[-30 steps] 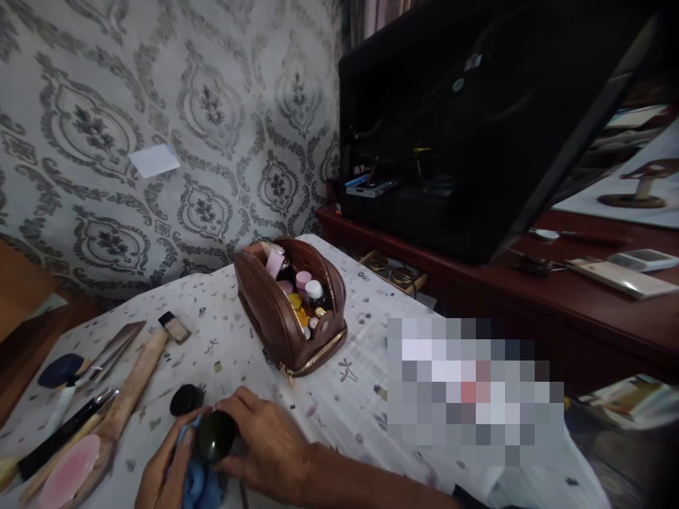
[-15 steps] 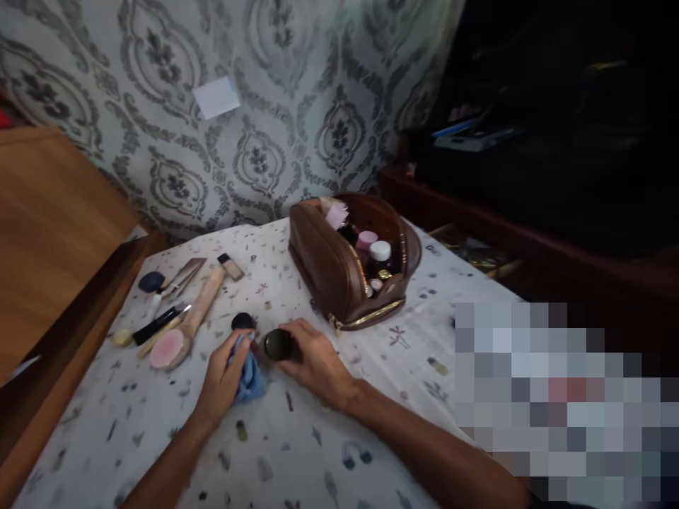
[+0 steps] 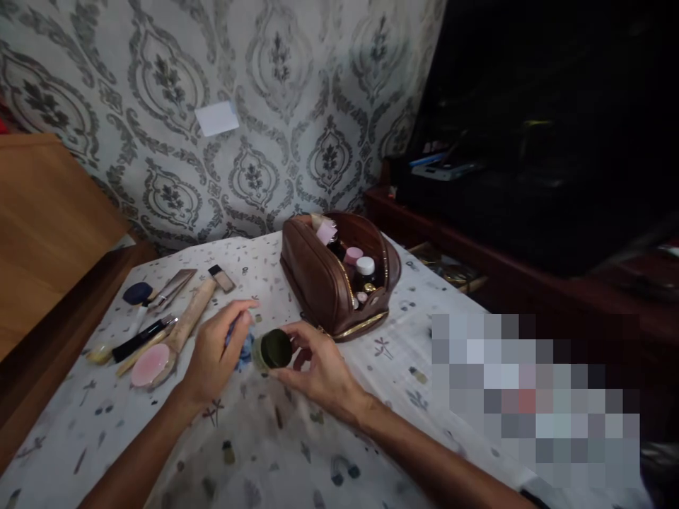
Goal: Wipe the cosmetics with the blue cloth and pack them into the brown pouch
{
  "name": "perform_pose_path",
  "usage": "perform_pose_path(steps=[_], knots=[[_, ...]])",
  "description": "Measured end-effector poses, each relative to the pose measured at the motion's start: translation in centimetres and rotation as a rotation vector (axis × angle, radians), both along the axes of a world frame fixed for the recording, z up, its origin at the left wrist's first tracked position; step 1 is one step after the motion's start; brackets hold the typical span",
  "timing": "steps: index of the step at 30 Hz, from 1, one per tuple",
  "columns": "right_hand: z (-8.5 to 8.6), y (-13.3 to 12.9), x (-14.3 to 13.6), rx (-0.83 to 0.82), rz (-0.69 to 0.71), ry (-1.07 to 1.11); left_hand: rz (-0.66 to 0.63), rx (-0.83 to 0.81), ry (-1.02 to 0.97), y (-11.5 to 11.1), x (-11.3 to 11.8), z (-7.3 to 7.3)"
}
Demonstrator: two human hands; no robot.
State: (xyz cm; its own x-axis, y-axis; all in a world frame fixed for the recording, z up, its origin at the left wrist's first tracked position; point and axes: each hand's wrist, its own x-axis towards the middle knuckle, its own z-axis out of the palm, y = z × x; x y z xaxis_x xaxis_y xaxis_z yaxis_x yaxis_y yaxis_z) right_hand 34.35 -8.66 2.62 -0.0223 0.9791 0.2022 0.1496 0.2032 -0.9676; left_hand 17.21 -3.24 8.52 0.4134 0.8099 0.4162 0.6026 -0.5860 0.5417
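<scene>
In my right hand (image 3: pixel 323 367) is a small round jar (image 3: pixel 276 348) with a dark green top and a paler, clear-looking side, gripped between the thumb and fingers. Close to its left, my left hand (image 3: pixel 216 350) is closed around a crumpled blue cloth (image 3: pixel 245 346), partly hidden by the thumb and fingers. An unzipped brown cosmetic bag (image 3: pixel 318 272) stands just beyond the right hand. Inside it show a white-capped bottle (image 3: pixel 365 267), a pink lid (image 3: pixel 353 255) and other small items.
Left of my hands lie a pink-faced brush (image 3: pixel 151 365), a black-handled item (image 3: pixel 135 341), a navy round puff (image 3: pixel 138 293), a foundation bottle (image 3: pixel 223 279) and a beige tube (image 3: pixel 192 314). A wooden panel (image 3: pixel 53 191) borders the left. Dark furniture (image 3: pixel 392 219) lies right.
My left hand has risen slightly and shifted left with the cloth. The jar has tilted, showing its side. A black round object beside the left hand is out of sight. The view has shifted.
</scene>
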Motion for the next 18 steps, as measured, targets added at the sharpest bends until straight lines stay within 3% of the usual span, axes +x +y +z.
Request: perform_pose_path(steps=[5,9,13,18], knots=[[5.2,-2.9,5.5,0.075,0.006,0.039,-0.250,0.324,0.152,1.5,4.2,2.0],[8.9,-2.3,11.1,0.208,-0.213,0.021,-0.282,0.487,0.420,2.8,7.6,2.2],[10.2,1.3,14.6,0.278,-0.315,-0.142,-0.279,0.524,0.580,3.3,9.6,1.7],[10.3,5.8,15.3,0.345,-0.253,-0.541,-0.298,0.667,0.474,3.3,9.4,0.3]])
